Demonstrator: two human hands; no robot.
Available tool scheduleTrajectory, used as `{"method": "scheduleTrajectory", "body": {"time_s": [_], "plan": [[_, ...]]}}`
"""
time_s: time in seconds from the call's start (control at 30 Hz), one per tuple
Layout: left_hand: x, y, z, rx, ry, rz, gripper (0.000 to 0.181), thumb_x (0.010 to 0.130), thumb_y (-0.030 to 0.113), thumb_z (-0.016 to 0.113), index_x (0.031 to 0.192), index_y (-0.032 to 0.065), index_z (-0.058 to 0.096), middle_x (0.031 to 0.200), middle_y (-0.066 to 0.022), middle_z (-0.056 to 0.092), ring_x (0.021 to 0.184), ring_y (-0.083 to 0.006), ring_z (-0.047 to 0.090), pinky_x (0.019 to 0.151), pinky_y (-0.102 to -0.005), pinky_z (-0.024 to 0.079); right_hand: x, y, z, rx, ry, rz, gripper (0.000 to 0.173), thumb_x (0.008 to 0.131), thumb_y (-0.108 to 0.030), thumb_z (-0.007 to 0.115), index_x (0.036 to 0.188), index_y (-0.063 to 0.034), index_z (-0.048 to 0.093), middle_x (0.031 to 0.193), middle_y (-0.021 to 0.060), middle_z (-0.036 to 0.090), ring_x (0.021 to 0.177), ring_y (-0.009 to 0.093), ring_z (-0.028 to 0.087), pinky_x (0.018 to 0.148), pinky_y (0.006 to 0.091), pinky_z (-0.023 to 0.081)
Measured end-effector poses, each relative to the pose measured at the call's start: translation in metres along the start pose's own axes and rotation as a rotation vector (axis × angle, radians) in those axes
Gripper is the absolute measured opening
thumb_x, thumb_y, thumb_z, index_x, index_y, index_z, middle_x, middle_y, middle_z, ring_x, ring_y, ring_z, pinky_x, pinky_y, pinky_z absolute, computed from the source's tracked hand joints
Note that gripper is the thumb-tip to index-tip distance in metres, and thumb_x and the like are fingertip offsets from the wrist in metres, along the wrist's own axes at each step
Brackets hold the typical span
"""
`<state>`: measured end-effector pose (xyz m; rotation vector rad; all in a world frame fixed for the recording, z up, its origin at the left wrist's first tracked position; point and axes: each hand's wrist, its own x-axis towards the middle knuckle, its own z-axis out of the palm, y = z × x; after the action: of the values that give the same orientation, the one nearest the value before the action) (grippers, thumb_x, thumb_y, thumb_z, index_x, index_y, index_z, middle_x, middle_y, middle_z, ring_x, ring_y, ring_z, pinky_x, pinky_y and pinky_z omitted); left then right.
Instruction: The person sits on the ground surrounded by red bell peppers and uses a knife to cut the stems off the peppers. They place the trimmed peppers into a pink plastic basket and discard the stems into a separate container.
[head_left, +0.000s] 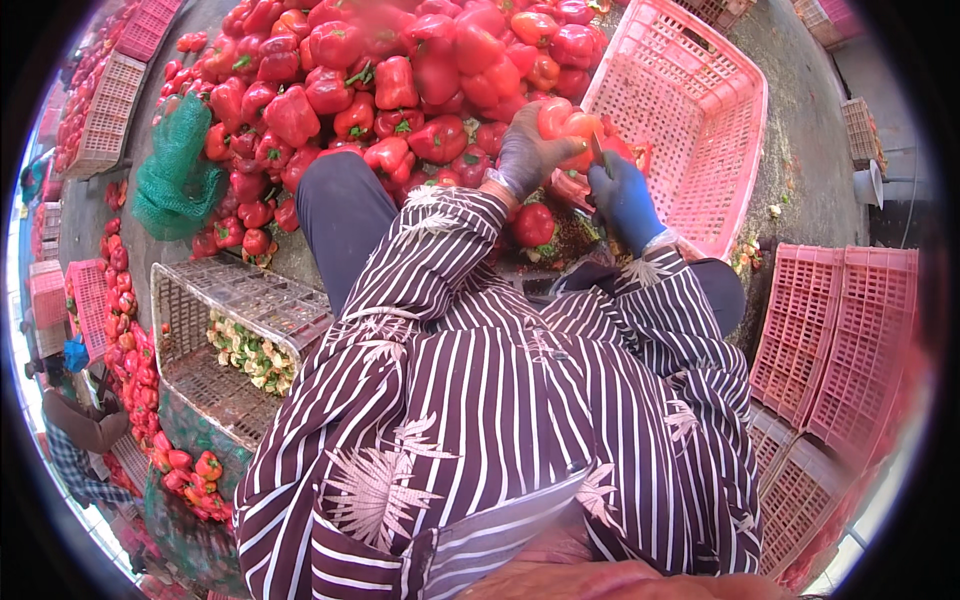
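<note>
A red bell pepper (564, 124) is gripped in my gloved left hand (523, 150), above the near right side of a big heap of red bell peppers (390, 82). My right hand (626, 196), in a blue glove, holds a knife (597, 148) whose blade meets the pepper's side; the handle is mostly covered by my fingers. Just beyond my right hand stands a pink plastic crate (690, 127), tilted towards me, with red pepper pieces (637, 154) at its near left edge. A single red pepper (533, 224) lies below my hands.
A grey crate (225, 405) on my left holds pepper cores (251, 352). Green netting (176, 172) lies beside the heap. Stacked pink crates (832, 337) stand on my right. Another person (82, 427) is at the far left, near a row of peppers (127, 322).
</note>
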<state>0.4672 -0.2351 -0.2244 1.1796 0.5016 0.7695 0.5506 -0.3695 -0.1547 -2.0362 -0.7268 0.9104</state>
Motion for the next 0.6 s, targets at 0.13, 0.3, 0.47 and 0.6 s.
{"method": "scheduleTrajectory", "body": {"time_s": [0.13, 0.3, 0.47, 0.6], "plan": [[-0.001, 0.003, -0.001, -0.067, 0.095, -0.099, 0.054, 0.069, 0.016, 0.079, 0.114, -0.0021, 0.056, 0.102, -0.0098, 0.063, 0.09, -0.0168, 0.061, 0.08, -0.0308, 0.053, -0.026, 0.015, 0.02, -0.041, 0.032, -0.056, 0.022, 0.09, -0.02, 0.05, 0.092, 0.001, 0.056, 0.063, 0.0073, 0.053, 0.045, 0.015, 0.05, 0.037, 0.0315, 0.039], [0.004, 0.01, -0.015, -0.012, 0.241, -0.174, 0.046, 0.078, 0.014, 0.071, 0.119, -0.0023, 0.057, 0.104, -0.0083, 0.062, 0.097, -0.012, 0.06, 0.083, -0.0274, 0.052, -0.067, 0.028, 0.007, -0.012, -0.119, 0.082, 0.021, 0.09, -0.02, 0.051, 0.094, -0.0008, 0.059, 0.063, 0.0046, 0.053, 0.048, 0.013, 0.049, 0.042, 0.0274, 0.037], [-0.007, -0.014, -0.002, -0.414, 0.057, -0.164, 0.048, 0.071, 0.013, 0.076, 0.115, 0.0035, 0.059, 0.103, -0.0048, 0.064, 0.092, -0.0151, 0.061, 0.083, -0.0306, 0.052, -0.05, -0.009, 0.01, 0.303, 0.317, -0.013, 0.031, 0.088, -0.024, 0.061, 0.105, 0.0009, 0.056, 0.075, 0.0082, 0.058, 0.046, 0.013, 0.051, 0.037, 0.0252, 0.038], [0.003, -0.025, -0.001, -0.032, -0.127, -0.118, 0.062, 0.07, 0.03, 0.08, 0.121, 0.0028, 0.057, 0.105, -0.0097, 0.065, 0.096, -0.0209, 0.063, 0.086, -0.0334, 0.05, 0.008, 0.009, 0.004, 0.263, 0.194, -0.041, 0.042, 0.086, -0.03, 0.066, 0.111, 0.0007, 0.054, 0.074, 0.0111, 0.06, 0.045, 0.017, 0.056, 0.033, 0.027, 0.041]]}}
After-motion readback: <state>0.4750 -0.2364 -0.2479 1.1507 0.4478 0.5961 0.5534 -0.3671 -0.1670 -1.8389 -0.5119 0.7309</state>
